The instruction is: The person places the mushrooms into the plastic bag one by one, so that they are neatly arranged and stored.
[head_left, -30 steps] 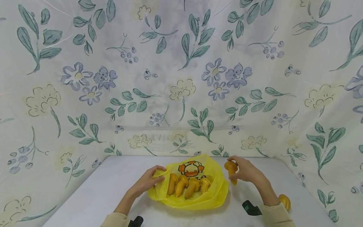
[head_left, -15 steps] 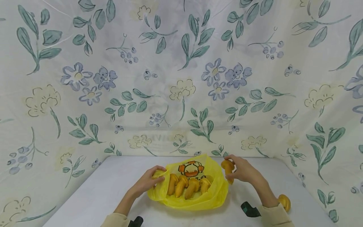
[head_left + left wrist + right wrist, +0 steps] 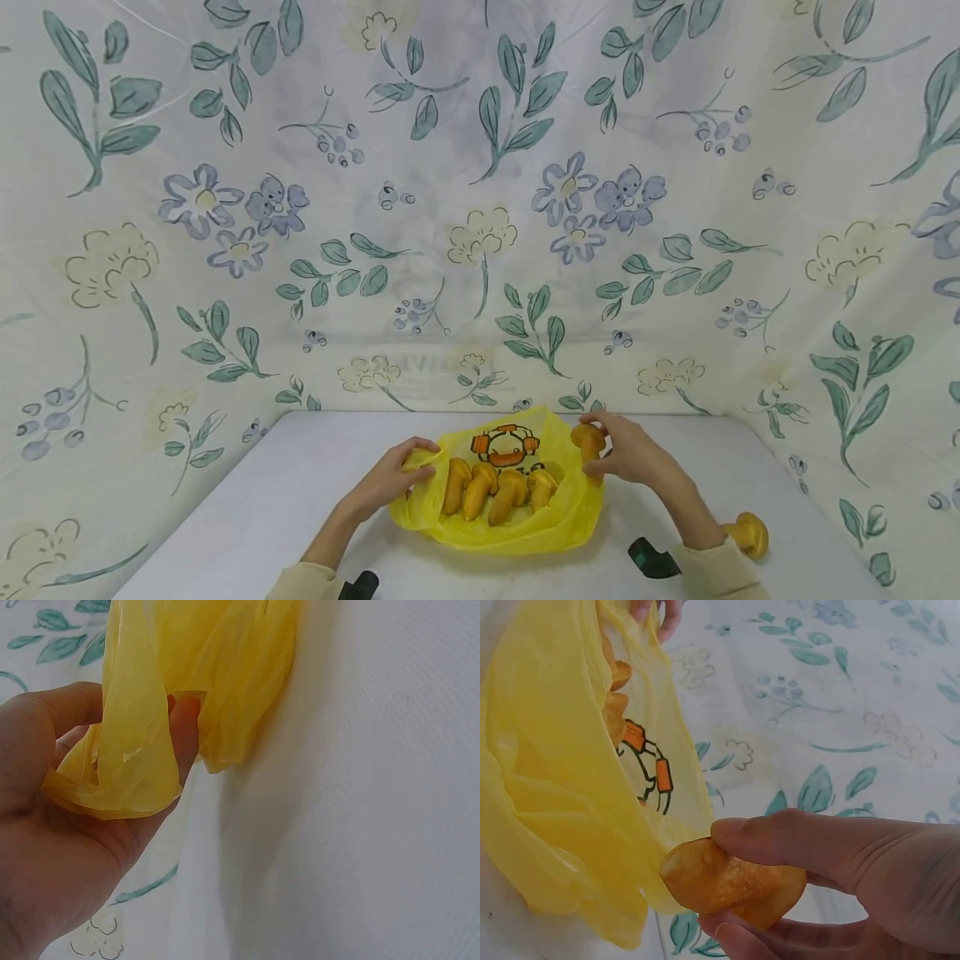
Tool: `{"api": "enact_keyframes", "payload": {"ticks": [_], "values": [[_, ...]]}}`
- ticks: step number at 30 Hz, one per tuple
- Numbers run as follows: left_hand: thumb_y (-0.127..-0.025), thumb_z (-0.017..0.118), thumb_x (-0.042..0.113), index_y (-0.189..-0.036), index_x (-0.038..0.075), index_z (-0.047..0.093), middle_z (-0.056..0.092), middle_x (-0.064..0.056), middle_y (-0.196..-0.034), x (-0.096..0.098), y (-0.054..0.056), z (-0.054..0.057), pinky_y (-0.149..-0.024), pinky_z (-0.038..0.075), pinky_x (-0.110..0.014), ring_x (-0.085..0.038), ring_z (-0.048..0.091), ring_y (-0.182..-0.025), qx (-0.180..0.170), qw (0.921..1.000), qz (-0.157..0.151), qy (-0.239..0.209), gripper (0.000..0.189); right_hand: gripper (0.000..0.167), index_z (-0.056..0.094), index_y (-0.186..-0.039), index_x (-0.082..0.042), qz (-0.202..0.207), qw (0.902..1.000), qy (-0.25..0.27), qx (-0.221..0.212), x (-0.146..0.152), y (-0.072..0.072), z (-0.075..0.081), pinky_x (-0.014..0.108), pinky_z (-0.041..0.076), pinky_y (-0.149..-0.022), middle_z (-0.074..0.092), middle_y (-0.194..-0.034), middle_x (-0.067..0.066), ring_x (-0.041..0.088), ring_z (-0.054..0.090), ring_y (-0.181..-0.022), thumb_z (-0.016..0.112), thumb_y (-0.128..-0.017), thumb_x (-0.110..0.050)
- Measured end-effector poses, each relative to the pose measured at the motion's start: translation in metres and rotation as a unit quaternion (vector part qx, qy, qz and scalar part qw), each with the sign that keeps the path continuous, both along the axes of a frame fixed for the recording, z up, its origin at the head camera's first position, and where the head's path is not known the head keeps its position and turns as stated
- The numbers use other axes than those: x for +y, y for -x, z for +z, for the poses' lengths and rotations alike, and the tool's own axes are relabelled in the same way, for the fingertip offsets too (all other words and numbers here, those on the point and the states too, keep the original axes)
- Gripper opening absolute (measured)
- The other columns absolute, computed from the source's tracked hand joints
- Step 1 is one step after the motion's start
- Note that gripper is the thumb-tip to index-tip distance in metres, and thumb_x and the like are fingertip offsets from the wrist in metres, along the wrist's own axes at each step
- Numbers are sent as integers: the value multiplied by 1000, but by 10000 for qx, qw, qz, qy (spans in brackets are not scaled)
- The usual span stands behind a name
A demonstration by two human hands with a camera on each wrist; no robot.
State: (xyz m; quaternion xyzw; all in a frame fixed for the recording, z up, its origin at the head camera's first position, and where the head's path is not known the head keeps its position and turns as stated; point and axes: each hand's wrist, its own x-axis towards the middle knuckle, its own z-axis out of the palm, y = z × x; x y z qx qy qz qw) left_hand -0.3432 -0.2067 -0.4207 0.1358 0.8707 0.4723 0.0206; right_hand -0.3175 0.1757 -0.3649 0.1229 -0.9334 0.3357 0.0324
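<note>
A yellow plastic bag (image 3: 517, 540) lies with its mouth towards me, a cartoon print on its back inner side. Several yellow-brown mushrooms (image 3: 508, 493) lie in a row inside it. My left hand (image 3: 392, 478) grips the bag's left edge; the left wrist view shows thin film (image 3: 139, 750) between thumb and fingers. With thumb and fingertips, my right hand (image 3: 636, 450) pinches another mushroom (image 3: 588, 437) at the bag's right edge, cap up in the head view. In the right wrist view, that mushroom's cap (image 3: 727, 879) is close to the film; whether they touch I cannot tell.
One more mushroom (image 3: 752, 535) lies on the white table (image 3: 300, 467) at the right, partly behind my right forearm. Dark wrist devices (image 3: 651, 557) sit by both sleeves. A floral cloth (image 3: 480, 250) hangs behind the table.
My right hand has moved left with its mushroom, from beside the bag to its right edge. More of the mushroom on the table now shows. The left hand stays on the bag.
</note>
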Motion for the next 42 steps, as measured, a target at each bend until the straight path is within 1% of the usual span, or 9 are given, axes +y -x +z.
{"api": "enact_keyframes", "payload": {"ticks": [5,13,18,22,27,32,35,42], "values": [[-93,65,19,-125,11,57,54,-15,-134,0,0,0,-63,47,-30,-20,52,-89,-27,10000,-22,-50,34,64,55,-131,-11,22,10000,64,15,-4,-2,0,34,57,-77,60,-115,13,18,58,-81,85,-73,-11],[-93,66,20,-125,11,57,55,-15,-133,0,1,0,-64,48,-31,-20,52,-90,-30,10000,-23,-29,35,62,56,-129,-11,44,9999,161,18,-9,-1,-2,34,57,-78,61,-114,12,18,58,-81,84,-74,-10],[-93,65,20,-125,11,57,54,-15,-135,-1,1,0,-65,47,-31,-21,52,-92,-16,10000,1,-6,34,63,56,-130,-12,41,9999,88,41,-14,1,-4,34,57,-78,61,-114,11,18,57,-83,85,-74,-12],[-93,65,20,-125,11,57,54,-16,-135,-2,1,0,-65,47,-31,-21,51,-93,4,10000,3,-4,34,64,56,-131,-13,54,9999,85,39,-18,2,-5,34,57,-78,61,-113,11,18,57,-81,85,-74,-12],[-93,65,20,-126,10,56,54,-16,-134,-1,0,0,-64,47,-30,-21,51,-92,-11,10000,-28,-16,35,63,56,-130,-14,107,9999,121,3,-21,3,-6,34,57,-78,62,-114,11,17,58,-80,85,-74,-13],[-93,65,20,-126,10,56,54,-16,-134,-1,2,-1,-63,47,-30,-20,51,-90,-6,10000,-27,2,35,62,57,-129,-14,186,9997,110,73,-24,4,-7,34,56,-76,62,-113,10,17,57,-80,85,-74,-13],[-94,65,20,-126,10,56,53,-16,-135,0,2,0,-62,47,-29,-20,51,-90,-2,10000,-34,10,35,63,57,-129,-14,190,9997,113,94,-26,6,-9,34,56,-77,63,-113,10,17,57,-81,85,-74,-12],[-94,65,20,-126,9,56,52,-17,-137,-1,2,-1,-63,47,-29,-20,51,-91,-20,10000,-72,-23,35,61,57,-129,-15,265,9996,108,85,-34,7,-11,37,56,-82,63,-116,9,19,58,-93,85,-74,-14]]}}
